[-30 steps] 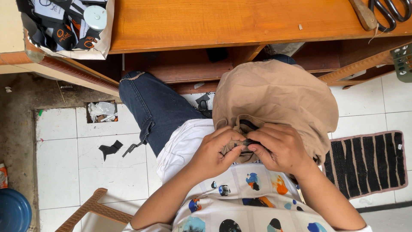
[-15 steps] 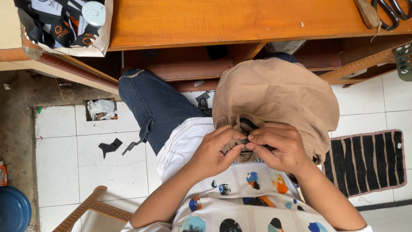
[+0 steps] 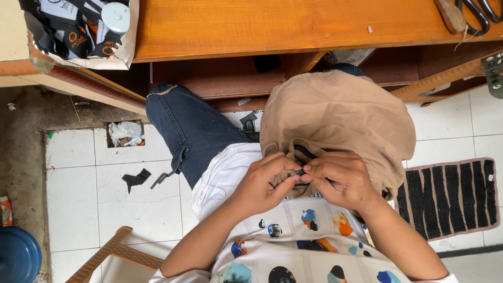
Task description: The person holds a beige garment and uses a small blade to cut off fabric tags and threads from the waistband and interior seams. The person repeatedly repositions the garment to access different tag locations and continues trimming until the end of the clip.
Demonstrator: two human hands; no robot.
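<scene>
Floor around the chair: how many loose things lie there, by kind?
Black fabric scraps: 1
Black striped mats with pink edging: 1
Blue round tubs: 1
Crumpled white wrappers in the floor hole: 1
Total: 4

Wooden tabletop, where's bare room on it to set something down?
The wooden tabletop is bare across its middle, between the bag of dark pieces at its left end and the scissors at its right end. Both ends are crowded.

Two hands [image 3: 262, 183] [image 3: 340, 178], one tan garment [image 3: 340, 115] (one mat [image 3: 450, 196])
</scene>
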